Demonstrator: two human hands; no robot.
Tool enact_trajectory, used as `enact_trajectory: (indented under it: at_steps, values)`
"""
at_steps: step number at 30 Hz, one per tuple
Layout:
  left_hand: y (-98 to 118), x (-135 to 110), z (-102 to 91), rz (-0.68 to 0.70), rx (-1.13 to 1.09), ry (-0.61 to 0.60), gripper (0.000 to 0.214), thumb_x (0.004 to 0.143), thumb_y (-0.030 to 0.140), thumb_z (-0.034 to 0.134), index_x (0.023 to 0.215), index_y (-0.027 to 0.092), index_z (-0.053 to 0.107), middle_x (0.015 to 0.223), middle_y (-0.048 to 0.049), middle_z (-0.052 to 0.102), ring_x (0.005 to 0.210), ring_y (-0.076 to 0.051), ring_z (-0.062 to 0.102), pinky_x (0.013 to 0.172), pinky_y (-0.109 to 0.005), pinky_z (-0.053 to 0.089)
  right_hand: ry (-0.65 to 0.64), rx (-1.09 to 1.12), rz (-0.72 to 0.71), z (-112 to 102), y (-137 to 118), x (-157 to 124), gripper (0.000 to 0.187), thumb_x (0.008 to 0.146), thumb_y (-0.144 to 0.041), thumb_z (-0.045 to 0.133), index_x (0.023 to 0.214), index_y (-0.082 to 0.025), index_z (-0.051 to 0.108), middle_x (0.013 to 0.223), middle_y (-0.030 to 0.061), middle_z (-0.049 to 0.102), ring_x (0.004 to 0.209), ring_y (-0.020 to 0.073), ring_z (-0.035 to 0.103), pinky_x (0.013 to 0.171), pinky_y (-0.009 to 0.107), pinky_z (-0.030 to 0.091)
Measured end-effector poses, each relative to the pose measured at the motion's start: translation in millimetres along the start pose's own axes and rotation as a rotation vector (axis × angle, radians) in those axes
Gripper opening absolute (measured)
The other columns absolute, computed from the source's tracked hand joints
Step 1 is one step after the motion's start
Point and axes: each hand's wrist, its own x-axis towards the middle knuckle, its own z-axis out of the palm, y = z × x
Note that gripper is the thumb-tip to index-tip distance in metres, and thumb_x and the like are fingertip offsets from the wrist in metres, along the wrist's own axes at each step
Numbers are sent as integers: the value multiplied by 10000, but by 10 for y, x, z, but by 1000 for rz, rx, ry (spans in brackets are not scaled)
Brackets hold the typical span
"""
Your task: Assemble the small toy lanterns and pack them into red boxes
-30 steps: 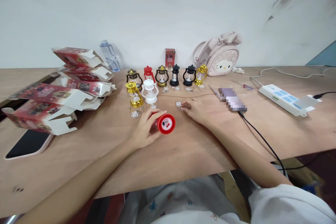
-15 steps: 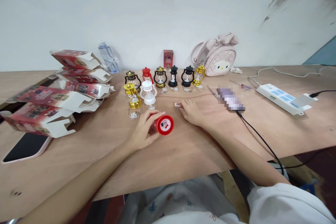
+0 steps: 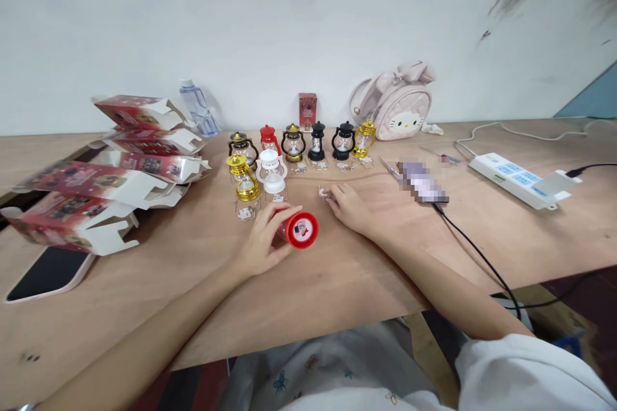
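In the last second, our right hand [image 3: 351, 209] has settled further over a small white piece [image 3: 321, 191] near the centre of the frame, so less of it shows. Its fingers are bent against the piece; we cannot tell whether they pinch it. Our left hand [image 3: 260, 241] still grips the red lantern [image 3: 302, 230], tilted with its base facing us, just below centre. We judge that the work now rests on the small piece, with the lantern simply held steady.

We count eight other lanterns standing at upper centre: two gold [image 3: 243, 178], two dark bronze [image 3: 293, 143], two black [image 3: 344, 141], one red [image 3: 270, 138] and one white [image 3: 272, 171]. Seven small pieces show on the surface [image 3: 337, 282], counting the one under our fingers. At left lie at least five boxes [image 3: 72, 215]; overlap hides any more. One upright box [image 3: 308, 112] stands behind the lanterns.
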Motion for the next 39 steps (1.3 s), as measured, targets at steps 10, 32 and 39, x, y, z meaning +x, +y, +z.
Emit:
enact_trajectory:
  at_steps: [10, 32, 39]
  values:
    - [1, 0, 2, -2, -5, -1, 511, 851, 280, 556, 1336, 228, 405, 1190, -109, 482, 1121, -254, 501, 925, -396, 427, 48, 100, 42, 62, 74, 13, 129, 870, -121, 514, 955, -179, 592, 946, 77, 693, 969, 227, 542, 827, 339, 446]
    - [16, -1, -13, -45, -22, -29, 524, 840, 303, 553, 1339, 221, 417, 1190, -121, 490, 1124, -272, 499, 937, -417, 425, -45, -168, 107, -105, -59, 23, 125, 905, -161, 475, 964, -167, 585, 959, 106, 707, 907, 242, 633, 736, 312, 425]
    - [-5, -5, 7, -32, -13, -10, 508, 845, 316, 553, 1327, 217, 425, 1187, -121, 492, 1116, -262, 506, 930, -408, 431, -114, -338, 58, -174, -150, 34, 191, 892, -68, 420, 963, -153, 575, 945, 140, 698, 888, 257, 625, 714, 318, 381]
